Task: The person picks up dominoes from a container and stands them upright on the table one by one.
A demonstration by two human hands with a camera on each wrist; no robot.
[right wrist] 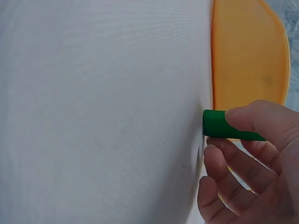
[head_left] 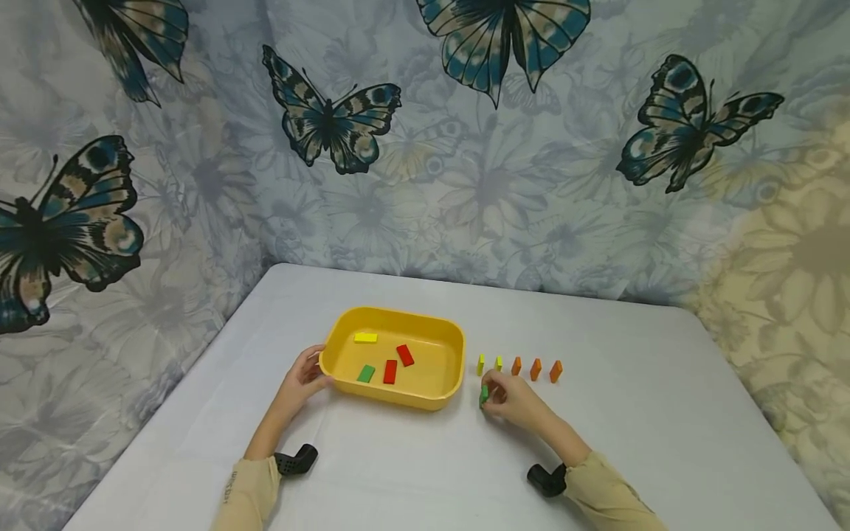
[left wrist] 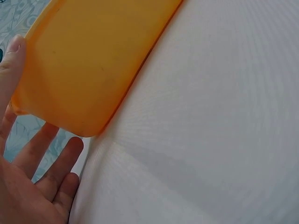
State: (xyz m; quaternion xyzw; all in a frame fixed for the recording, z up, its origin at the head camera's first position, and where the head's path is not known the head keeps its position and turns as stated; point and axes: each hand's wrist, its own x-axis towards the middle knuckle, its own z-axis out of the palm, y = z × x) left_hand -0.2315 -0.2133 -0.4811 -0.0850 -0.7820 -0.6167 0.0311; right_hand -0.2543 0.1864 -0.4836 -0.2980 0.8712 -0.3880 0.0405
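Note:
My left hand (head_left: 304, 375) holds the left end of a yellow plastic tub (head_left: 405, 398), with the thumb lying at the rim in the left wrist view and the other fingers around the corner. In my right hand (head_left: 514, 400), thumb and fingers pinch a green block (right wrist: 216, 123). It stands upright, its lower end right at the white tabletop, just right of the tub. Behind this hand, a row of small upright blocks runs rightward: two yellow-green ones, partly hidden at the second (head_left: 499, 362), then three orange ones (head_left: 536, 369).
Inside the tub lie a yellow block (head_left: 366, 338), two red blocks (head_left: 390, 372) and another green block (head_left: 366, 374). A white cloth covers the table (head_left: 412, 472). Butterfly-patterned fabric (head_left: 491, 199) hangs behind and to the sides.

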